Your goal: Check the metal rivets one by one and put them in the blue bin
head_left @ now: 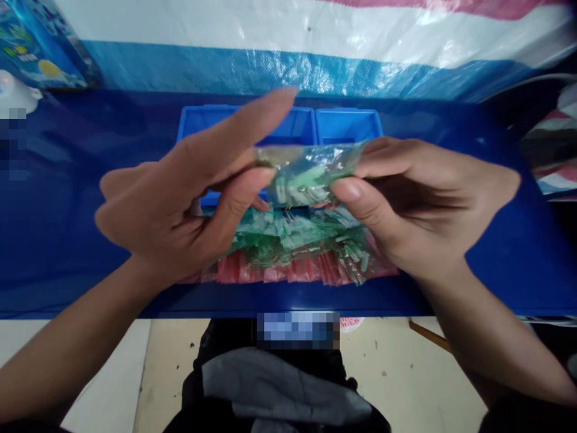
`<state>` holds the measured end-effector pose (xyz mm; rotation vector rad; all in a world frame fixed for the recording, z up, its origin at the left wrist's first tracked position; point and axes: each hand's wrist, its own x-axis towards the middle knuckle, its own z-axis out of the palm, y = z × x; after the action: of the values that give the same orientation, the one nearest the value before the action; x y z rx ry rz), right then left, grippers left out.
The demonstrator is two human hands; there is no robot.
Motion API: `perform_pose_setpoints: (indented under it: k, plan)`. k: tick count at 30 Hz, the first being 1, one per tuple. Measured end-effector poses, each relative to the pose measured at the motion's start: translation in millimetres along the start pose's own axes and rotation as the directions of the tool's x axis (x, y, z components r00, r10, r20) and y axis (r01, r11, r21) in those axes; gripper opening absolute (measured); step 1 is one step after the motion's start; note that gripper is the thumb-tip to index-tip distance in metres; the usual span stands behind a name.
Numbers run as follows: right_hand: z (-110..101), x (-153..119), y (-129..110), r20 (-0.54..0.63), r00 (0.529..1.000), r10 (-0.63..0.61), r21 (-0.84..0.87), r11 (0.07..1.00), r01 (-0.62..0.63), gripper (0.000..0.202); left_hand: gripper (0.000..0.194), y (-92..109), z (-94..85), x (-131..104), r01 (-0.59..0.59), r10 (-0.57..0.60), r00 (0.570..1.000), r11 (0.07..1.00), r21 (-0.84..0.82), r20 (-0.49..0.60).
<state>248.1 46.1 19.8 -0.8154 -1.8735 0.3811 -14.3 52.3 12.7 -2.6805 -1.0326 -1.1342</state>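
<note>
A small clear plastic bag [309, 174] with pale green and white pieces inside is stretched between my two hands, above the blue table. My left hand [193, 192] pinches its left end between thumb and fingers, the index finger raised. At its right end, the thumb and index finger of my right hand [406, 198] grip the plastic. Below the held bag lie several green-tinted clear bags [297, 231], some with small pieces in them. Red plastic bags [293, 270] lie in a row under these, near the table's front edge.
Behind my hands, a larger blue bin [300, 123] and a smaller blue bin [349, 126] stand side by side on the blue table [58, 240]. A white object [15, 96] and a blue printed package [45, 54] are at the back left. Striped plastic sheeting [270, 66] hangs behind.
</note>
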Motion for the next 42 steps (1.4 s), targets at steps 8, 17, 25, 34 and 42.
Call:
perform_pose_setpoints:
  k: [8, 17, 25, 34, 42]
  plan:
    - [-3.9, -3.2, -7.1, 0.006, 0.979, 0.204, 0.155, 0.967, -0.203, 0.031, 0.030, 1.4, 20.2, 11.9, -0.103, 0.098, 0.945, 0.995, 0.002, -0.312]
    - [-10.1, 1.3, -3.0, 0.033, 0.999, -0.005, -0.114, 0.993, 0.009, 0.007, 0.010, 22.6, 11.1, 11.9, 0.299, -0.357, 0.913, 0.915, -0.272, -0.196]
    - [-20.4, 8.3, 13.1, 0.138, 0.962, -0.234, -0.164, 0.953, 0.255, 0.046, 0.042, 20.2, 10.3, 18.1, 0.354, -0.410, 0.911, 0.724, -0.592, 0.043]
    - [-26.1, 10.3, 22.4, -0.180, 0.984, -0.009, -0.358, 0.932, -0.057, 0.026, 0.028, 4.9, 20.2, 19.1, 0.209, -0.355, 0.929, 0.738, -0.641, -0.105]
    - [-51.6, 17.4, 82.2, 0.150, 0.946, 0.288, -0.488, 0.854, -0.183, 0.019, 0.022, -4.6, 23.9, 18.7, 0.240, -0.436, 0.881, 0.749, -0.618, -0.186]
